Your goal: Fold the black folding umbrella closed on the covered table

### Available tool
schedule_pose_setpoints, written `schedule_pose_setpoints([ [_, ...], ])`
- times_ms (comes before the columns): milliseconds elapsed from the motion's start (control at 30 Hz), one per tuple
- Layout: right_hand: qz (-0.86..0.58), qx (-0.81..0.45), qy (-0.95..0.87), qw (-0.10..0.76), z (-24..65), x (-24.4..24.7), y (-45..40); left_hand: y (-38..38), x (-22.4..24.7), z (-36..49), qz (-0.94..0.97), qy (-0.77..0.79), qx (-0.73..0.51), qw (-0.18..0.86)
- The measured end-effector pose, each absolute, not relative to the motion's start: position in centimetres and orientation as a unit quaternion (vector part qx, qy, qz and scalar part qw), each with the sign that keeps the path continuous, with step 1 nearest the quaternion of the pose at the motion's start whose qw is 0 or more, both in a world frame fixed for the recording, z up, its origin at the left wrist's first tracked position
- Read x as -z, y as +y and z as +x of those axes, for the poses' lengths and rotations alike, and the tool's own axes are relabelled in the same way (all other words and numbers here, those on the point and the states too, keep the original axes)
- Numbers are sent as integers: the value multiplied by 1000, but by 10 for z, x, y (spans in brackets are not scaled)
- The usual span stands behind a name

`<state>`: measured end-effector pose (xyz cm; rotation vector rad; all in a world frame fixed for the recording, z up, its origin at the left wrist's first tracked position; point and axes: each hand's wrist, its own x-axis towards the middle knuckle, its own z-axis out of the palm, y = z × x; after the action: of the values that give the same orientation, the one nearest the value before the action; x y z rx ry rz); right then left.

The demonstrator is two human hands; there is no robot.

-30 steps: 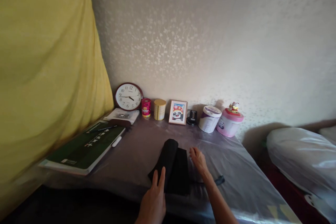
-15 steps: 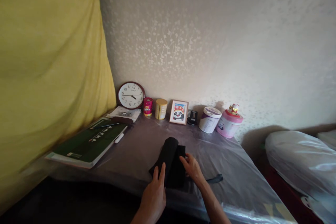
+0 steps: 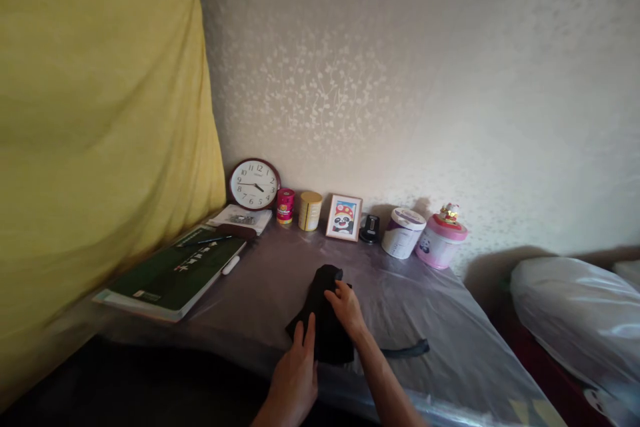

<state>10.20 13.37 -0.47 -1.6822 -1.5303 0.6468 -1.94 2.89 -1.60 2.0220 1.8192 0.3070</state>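
A black folded cloth-like item [image 3: 320,300] lies on the plastic-covered table [image 3: 280,267], close to its front edge. My left hand [image 3: 296,373] rests on its lower left part with the index and middle fingers stretched out and apart. On its upper right part is my right hand [image 3: 346,307], thumb and fingers closed on the black material. A dark narrow strip [image 3: 407,350] lies on the table, to the right of my right forearm.
Along the wall stand a clock [image 3: 255,184], a pink can [image 3: 285,205], a yellow can [image 3: 311,211], a framed panda picture [image 3: 344,217], a black object [image 3: 370,229] and two tubs [image 3: 404,232]. A green book [image 3: 175,273] lies at left, beside a yellow curtain [image 3: 110,113].
My right hand has moved up and left, from the item's right flap onto its upper part. The right flap now lies closer against the rest. The view has shifted slightly.
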Motion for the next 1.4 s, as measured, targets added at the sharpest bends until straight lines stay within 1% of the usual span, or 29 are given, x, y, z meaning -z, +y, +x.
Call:
schedule_pose_setpoints([
  [267,-656,-259,-622,341,81,11,136,31,14,-28,726,639,-132,220],
  [333,-644,-284,-625,339,80,13,137,33,18,-29,727,636,-135,220],
  [467,-597,-377,-627,330,78,14,135,34,28,-30,722,645,-133,213],
  [567,-561,-393,-652,325,78,11,131,33,31,-31,706,649,-172,226],
  [700,-543,-367,-690,308,79,8,127,30,27,-31,702,625,-240,244],
  [767,-537,-368,-695,305,79,9,127,29,24,-30,708,622,-232,239],
  [933,-479,-418,-697,331,80,11,123,28,20,-27,717,653,-130,206],
  [1000,-458,-393,-715,352,82,11,118,28,21,-26,716,658,-114,203],
  [1067,-434,-324,-749,381,87,11,111,29,21,-26,714,659,-115,205],
  [1133,-406,-239,-790,393,94,11,106,29,21,-26,711,662,-112,210],
  [1200,-375,-162,-832,375,100,13,105,30,22,-25,706,665,-110,216],
  [1267,-357,-112,-862,343,105,16,110,31,24,-26,702,666,-110,227],
  [1333,-360,-86,-874,314,107,20,121,33,29,-26,700,665,-116,235],
  [1400,-374,-85,-876,293,107,22,136,35,33,-28,701,660,-122,240],
])
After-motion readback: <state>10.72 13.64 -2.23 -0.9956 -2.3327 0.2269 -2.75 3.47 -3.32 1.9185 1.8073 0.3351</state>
